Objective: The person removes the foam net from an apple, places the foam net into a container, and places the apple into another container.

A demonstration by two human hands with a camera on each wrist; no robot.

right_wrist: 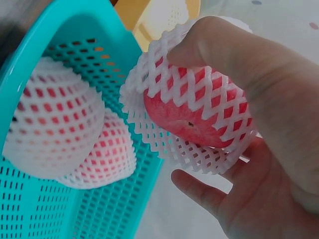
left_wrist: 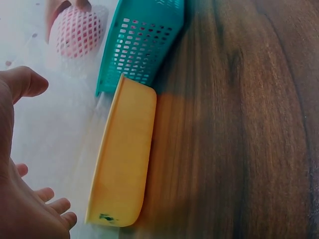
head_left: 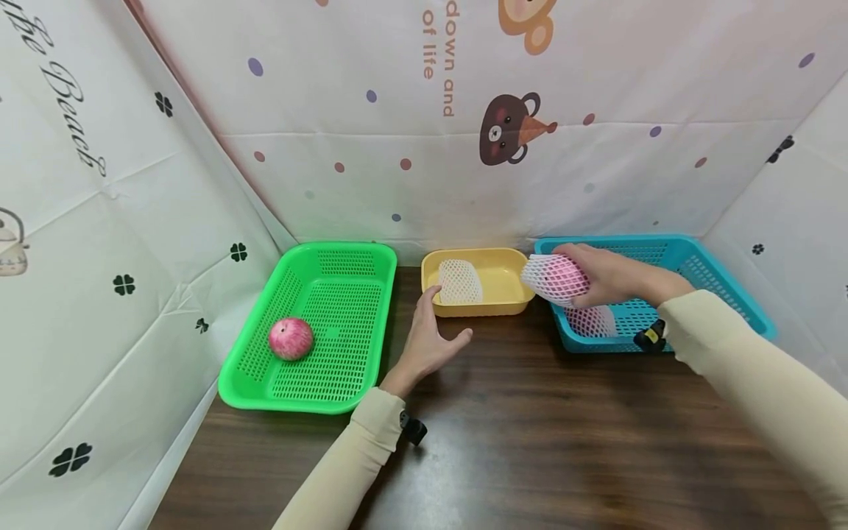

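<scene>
My right hand [head_left: 599, 274] grips a pinkish-red apple [right_wrist: 187, 122] wrapped in a white foam net [right_wrist: 219, 92], held above the left side of the blue basket [head_left: 725, 283]. The net's loose end stands off the apple, leaving its red end bare in the right wrist view. Two more netted apples, a nearer one [right_wrist: 55, 124] and a farther one [right_wrist: 112, 154], lie in that basket. My left hand [head_left: 427, 342], thumb and fingers spread, holds nothing in front of the yellow tray [head_left: 506, 283]. An empty foam net [head_left: 460, 282] lies inside the tray.
On the left, a green basket [head_left: 341, 401] contains one bare apple [head_left: 291, 338]. The yellow tray stands between the two baskets on the dark wooden table [head_left: 530, 434]. White printed cloth [head_left: 397, 184] hangs behind and along both sides.
</scene>
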